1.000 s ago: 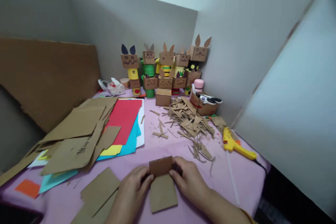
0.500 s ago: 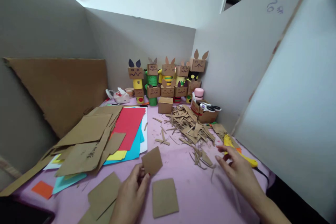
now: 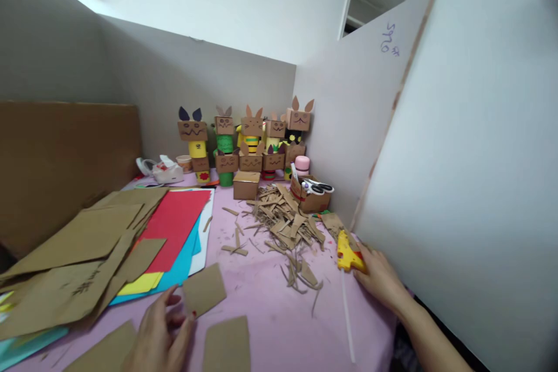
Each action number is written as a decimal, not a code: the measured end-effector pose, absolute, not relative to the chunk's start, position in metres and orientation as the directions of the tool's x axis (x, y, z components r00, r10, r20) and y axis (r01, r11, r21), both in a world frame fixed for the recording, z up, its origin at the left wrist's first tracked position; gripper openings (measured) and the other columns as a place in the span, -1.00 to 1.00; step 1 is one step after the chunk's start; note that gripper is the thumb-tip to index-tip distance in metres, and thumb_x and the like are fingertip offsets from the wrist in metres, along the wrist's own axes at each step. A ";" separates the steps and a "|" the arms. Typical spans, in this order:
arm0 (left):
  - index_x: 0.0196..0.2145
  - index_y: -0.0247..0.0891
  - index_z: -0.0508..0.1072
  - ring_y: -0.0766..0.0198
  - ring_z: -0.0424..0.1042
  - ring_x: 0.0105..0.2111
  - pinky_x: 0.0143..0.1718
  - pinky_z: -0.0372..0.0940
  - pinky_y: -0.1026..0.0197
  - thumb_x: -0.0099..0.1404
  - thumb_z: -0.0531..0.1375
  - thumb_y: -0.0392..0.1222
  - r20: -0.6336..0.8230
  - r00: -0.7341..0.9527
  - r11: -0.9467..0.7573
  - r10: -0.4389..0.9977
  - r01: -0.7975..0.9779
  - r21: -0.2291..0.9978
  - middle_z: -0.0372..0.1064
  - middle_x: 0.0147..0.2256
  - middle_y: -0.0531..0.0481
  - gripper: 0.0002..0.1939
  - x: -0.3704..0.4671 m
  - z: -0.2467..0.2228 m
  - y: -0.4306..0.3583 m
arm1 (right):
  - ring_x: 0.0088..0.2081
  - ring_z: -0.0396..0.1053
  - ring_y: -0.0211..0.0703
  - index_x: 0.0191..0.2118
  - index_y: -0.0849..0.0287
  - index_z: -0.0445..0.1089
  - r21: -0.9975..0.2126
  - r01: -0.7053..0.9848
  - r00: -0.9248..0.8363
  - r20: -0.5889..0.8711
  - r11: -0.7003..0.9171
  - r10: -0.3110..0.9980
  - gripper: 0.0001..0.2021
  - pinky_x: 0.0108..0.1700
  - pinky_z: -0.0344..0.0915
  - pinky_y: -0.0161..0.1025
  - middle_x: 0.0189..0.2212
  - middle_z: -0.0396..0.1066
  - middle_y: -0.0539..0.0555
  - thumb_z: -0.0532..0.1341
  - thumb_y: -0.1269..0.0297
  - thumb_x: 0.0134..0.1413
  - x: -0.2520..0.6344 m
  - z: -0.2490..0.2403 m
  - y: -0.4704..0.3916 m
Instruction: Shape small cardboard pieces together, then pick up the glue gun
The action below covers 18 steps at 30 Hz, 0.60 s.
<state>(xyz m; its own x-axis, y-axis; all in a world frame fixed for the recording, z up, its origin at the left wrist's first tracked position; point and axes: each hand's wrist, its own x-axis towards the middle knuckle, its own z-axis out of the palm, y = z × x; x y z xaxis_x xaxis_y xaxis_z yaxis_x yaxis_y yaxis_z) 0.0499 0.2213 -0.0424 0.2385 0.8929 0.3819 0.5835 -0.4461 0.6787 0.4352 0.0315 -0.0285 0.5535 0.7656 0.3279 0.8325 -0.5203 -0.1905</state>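
Two hands at a craft worktop (image 3: 270,302).
Left hand (image 3: 159,334) pinches a cardboard square (image 3: 204,289); right hand (image 3: 380,280) closes on a glue gun (image 3: 347,251).

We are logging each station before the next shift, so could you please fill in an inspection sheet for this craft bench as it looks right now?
Surface: pink table cover, strewn with offcuts.
Job's things: small cardboard square pinched in the left hand; yellow glue gun under the right hand; a second cardboard piece lies flat near the front edge.
Clutter: pile of cardboard strips; stacked coloured paper; large cardboard sheets; scissors in a small box.
Grippers: left hand closed on the square; right hand grasping the glue gun.
Cables: nothing seen on the table; a glue stick trails from the gun.
Surroundings: white partition walls; row of cardboard rabbit figures at the back.
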 end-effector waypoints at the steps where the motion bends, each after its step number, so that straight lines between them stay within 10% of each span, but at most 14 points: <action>1: -0.08 -0.33 0.23 0.03 0.44 -0.29 -0.22 0.37 -0.02 0.11 0.02 0.12 0.391 0.245 -0.456 0.887 0.595 0.662 0.31 -0.17 -0.23 -0.47 0.050 -0.039 0.217 | -0.06 0.30 0.12 0.11 0.32 0.19 -0.190 0.840 0.543 0.326 -0.509 0.774 -0.48 -0.06 0.23 -0.02 -0.05 0.35 0.28 0.10 0.36 -0.05 0.438 -0.032 0.032; 10: 0.10 -0.17 0.23 0.03 0.17 0.14 0.13 0.14 -0.04 0.06 0.22 -0.23 0.189 0.626 -0.609 0.757 0.570 0.551 0.19 0.14 -0.14 -0.39 0.040 -0.012 0.159 | -0.16 0.34 0.19 -0.06 0.35 0.25 -0.275 0.877 0.473 0.339 -0.395 0.814 -0.54 -0.08 0.26 0.06 -0.15 0.35 0.37 -0.08 0.09 0.09 0.466 -0.069 0.021; 18: 0.01 -0.20 0.36 -0.01 0.34 0.01 -0.03 0.34 -0.01 0.10 0.22 -0.09 0.294 0.776 -0.828 0.558 0.501 0.251 0.34 0.04 -0.18 -0.50 0.043 -0.025 0.151 | -0.06 0.30 0.22 -0.08 0.19 0.22 -0.609 0.697 0.650 0.312 -0.379 0.693 -0.46 -0.03 0.23 0.05 -0.08 0.30 0.33 0.02 -0.09 -0.10 0.454 -0.059 0.007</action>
